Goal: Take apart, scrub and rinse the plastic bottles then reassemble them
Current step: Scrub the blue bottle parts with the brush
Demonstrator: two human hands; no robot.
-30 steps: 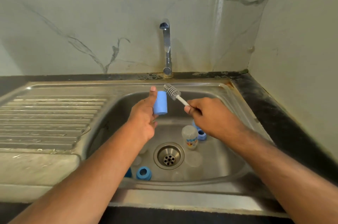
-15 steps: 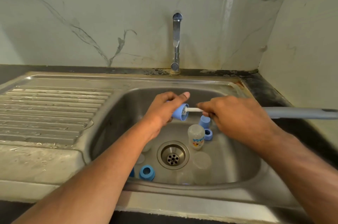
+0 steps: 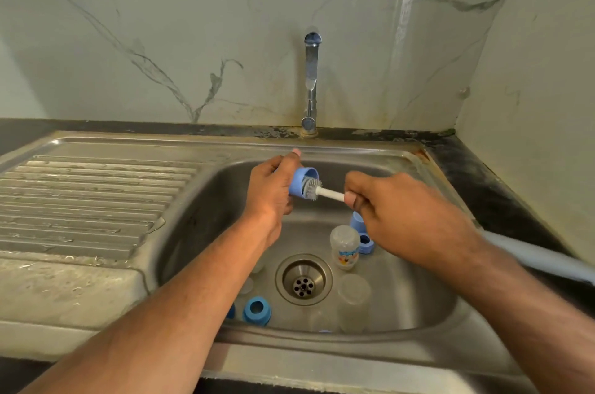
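Closest to the person, by the near wall of the steel sink [image 3: 428,334], a blue screw ring [image 3: 256,310] sits on the basin floor with its hole facing up, and a sliver of another blue part shows just left of it behind the forearm. To the right, past the drain [image 3: 303,279], a clear cup-like piece [image 3: 354,294] stands near the front wall, hard to make out against the metal. A little farther in, a clear bottle [image 3: 344,246] with a printed label stands upright beside the drain, and just behind it a second blue ring [image 3: 366,242] and another blue cap [image 3: 356,220] sit partly hidden under the right wrist. Above all this, over the middle of the basin, the left hand [image 3: 269,193] has its fingers and thumb curled round a light blue cap [image 3: 302,182], open mouth turned to the right. The right hand [image 3: 397,215] pinches the white stem of a bottle brush [image 3: 314,188], whose grey bristle head sits at the cap's mouth, partly inside; its long pale handle runs out behind the right forearm. To the left lies the ribbed draining board [image 3: 87,197], wet in patches. At the back, a chrome tap [image 3: 311,81] rises from the stained rim against the marbled wall
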